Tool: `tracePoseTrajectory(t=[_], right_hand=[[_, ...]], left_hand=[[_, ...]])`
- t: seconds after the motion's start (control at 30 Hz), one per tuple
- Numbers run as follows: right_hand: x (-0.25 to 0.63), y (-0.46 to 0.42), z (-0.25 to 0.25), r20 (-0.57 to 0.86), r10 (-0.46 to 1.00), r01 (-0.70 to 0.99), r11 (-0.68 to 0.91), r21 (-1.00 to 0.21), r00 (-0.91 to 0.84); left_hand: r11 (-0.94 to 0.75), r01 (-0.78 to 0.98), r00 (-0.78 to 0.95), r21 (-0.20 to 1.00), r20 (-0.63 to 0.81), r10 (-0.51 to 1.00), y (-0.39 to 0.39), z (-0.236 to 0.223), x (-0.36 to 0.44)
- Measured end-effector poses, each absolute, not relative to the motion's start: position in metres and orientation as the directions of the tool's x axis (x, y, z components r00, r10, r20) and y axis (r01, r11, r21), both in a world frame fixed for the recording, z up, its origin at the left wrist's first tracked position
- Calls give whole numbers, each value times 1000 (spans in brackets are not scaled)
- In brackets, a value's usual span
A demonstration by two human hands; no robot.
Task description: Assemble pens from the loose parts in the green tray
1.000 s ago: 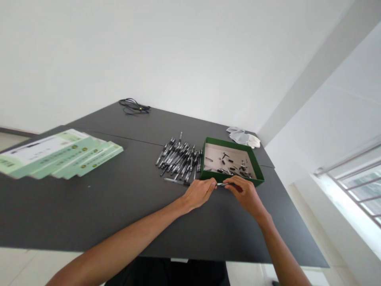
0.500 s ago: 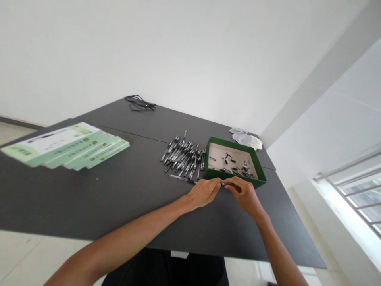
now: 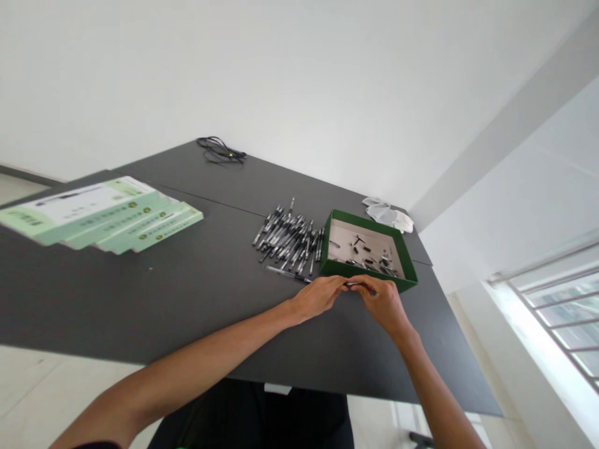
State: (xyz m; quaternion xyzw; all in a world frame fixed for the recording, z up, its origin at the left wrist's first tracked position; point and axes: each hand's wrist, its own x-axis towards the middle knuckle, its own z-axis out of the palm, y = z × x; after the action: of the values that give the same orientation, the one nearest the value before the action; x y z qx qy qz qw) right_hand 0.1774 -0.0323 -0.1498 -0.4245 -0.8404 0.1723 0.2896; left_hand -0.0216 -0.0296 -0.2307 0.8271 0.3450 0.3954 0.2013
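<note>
We pinch a pen (image 3: 354, 284) between our left hand (image 3: 319, 296) and right hand (image 3: 384, 302), our fingers hiding most of it beside the green tray (image 3: 369, 271).

- The green and white boxes (image 3: 103, 214), fanned out on the tabletop (image 3: 196, 293) at about nine o'clock, carry dark lines of print and small round yellow-green emblems, but all of it is too blurred to read.
- The pens (image 3: 290, 237) at twelve o'clock show no lettering that can be made out.
- No other writing, brand or number can be read.
</note>
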Motion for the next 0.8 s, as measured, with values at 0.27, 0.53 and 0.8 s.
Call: tracePoseTrajectory(t=[0.27,0.53,0.8], right_hand=[[175,-7,-145,333,855,678,519,-521,-398],[238,104,-141,47,956,950,294,-103,-291],[237,144,-137,-150,957,967,238,-90,-250]], left_hand=[[-639,581,263,504,627,733,-6,-201,-51],[-422,795,-11,436,706,708,31,-212,-100],[-578,702,163,417,695,700,7,-195,-74]])
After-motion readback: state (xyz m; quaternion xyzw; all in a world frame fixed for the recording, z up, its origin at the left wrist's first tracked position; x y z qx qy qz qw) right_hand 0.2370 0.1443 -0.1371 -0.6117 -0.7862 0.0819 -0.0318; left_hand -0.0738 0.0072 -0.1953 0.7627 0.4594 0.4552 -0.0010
